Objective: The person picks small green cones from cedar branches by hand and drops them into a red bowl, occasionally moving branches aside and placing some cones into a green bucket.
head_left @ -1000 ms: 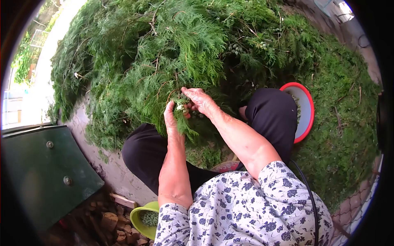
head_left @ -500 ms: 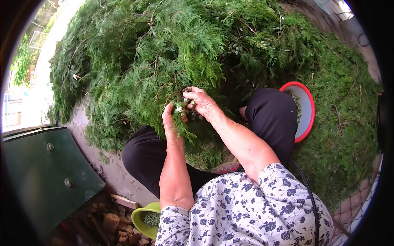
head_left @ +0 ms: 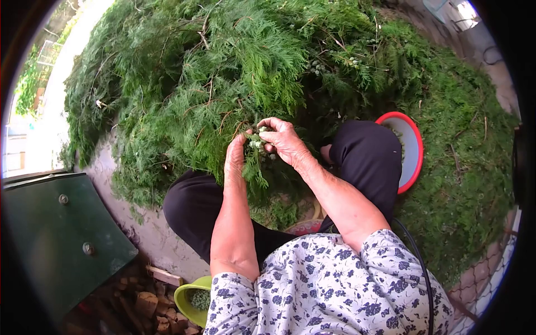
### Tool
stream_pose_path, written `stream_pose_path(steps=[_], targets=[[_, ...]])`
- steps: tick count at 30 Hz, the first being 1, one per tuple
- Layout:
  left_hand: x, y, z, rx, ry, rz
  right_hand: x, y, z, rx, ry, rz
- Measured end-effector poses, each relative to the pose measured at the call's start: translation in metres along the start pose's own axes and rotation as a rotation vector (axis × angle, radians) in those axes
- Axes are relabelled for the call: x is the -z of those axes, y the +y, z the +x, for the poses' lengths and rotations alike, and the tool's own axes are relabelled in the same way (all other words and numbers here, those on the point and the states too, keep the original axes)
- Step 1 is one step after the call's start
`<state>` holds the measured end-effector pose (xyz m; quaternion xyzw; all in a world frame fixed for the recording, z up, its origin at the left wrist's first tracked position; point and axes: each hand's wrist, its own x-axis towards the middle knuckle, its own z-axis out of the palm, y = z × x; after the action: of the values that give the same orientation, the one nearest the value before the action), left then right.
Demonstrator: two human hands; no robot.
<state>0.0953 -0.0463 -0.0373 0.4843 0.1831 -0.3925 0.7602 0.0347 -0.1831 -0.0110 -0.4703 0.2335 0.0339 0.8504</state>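
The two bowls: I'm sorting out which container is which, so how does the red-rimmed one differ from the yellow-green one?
The red-rimmed bowl is white inside with a red rim; the yellow-green bowl is one colour throughout. The red-rimmed bowl sits on green clippings beside the person's right knee, the yellow-green bowl low at their left side, by chopped wood. The red-rimmed bowl looks larger, though partly hidden by the knee. Both hold small green pieces.

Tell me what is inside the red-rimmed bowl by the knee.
The red-rimmed bowl holds small green cones against its pale inside, seen near its upper edge. The black-trousered knee covers its left part, so how full it is cannot be told.
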Motion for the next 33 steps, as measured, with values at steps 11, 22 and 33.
stream_pose_path(steps=[11, 22, 33], targets=[[-0.021, -0.005, -0.01, 0.022, -0.034, -0.087, 0.037, -0.015, -0.026, -0.085, -0.042, 0.559], [-0.03, -0.004, -0.031, -0.111, -0.024, 0.079, 0.026, -0.021, -0.019, -0.107, -0.2, 0.248], [-0.034, -0.001, -0.033, -0.189, 0.041, 0.125, 0.015, -0.026, -0.013, -0.157, -0.22, 0.136]])
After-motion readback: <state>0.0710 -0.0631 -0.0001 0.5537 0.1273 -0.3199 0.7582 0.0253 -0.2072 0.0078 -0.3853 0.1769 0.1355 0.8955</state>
